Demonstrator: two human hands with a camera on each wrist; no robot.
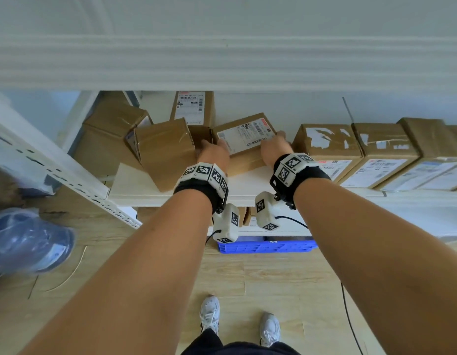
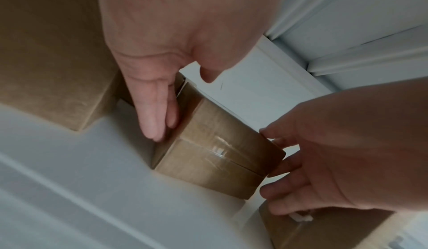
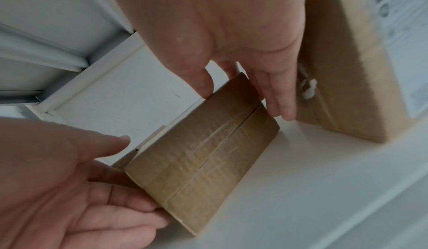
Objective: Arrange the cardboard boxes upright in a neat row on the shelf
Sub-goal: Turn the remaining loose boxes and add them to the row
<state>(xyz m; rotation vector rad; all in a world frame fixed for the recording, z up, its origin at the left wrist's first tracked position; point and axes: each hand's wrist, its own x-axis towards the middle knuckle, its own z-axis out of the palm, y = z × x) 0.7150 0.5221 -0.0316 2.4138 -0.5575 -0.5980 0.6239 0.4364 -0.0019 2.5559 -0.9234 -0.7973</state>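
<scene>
A small cardboard box [image 1: 245, 142] sits on the white shelf [image 1: 247, 183], between a tipped brown box [image 1: 165, 152] on its left and a row of boxes [image 1: 376, 155] standing side by side on its right. It is a flat rectangular carton of plain brown card, its seams sealed with glossy clear tape that catches the light in the wrist views. Its top face carries a white shipping label [image 1: 246, 136] with barcodes and a red strip at one corner; the print is too small to read. In the head view the long axis runs left to right, skewed so the right end points further toward the back wall, and the broad labelled face looks upward.

The left hand [image 1: 213, 156] presses on the left end of the box, fingers [image 2: 159, 110] straight and together along the taped side, thumb lifted clear above the top edge. The right hand [image 1: 274, 149] holds the right end, fingers [image 3: 277, 95] straight down the end face and thumb touching the top edge. Each grip is flat and spread against the card.

Behind, a taller box [image 1: 192, 108] stands upright with a white label whose barcode faces forward. The row at right shows torn white label scraps on the tops and printed labels on the fronts. A blue plastic crate [image 1: 267, 246] rests on the wooden floor [image 1: 273, 278] under the shelf.
</scene>
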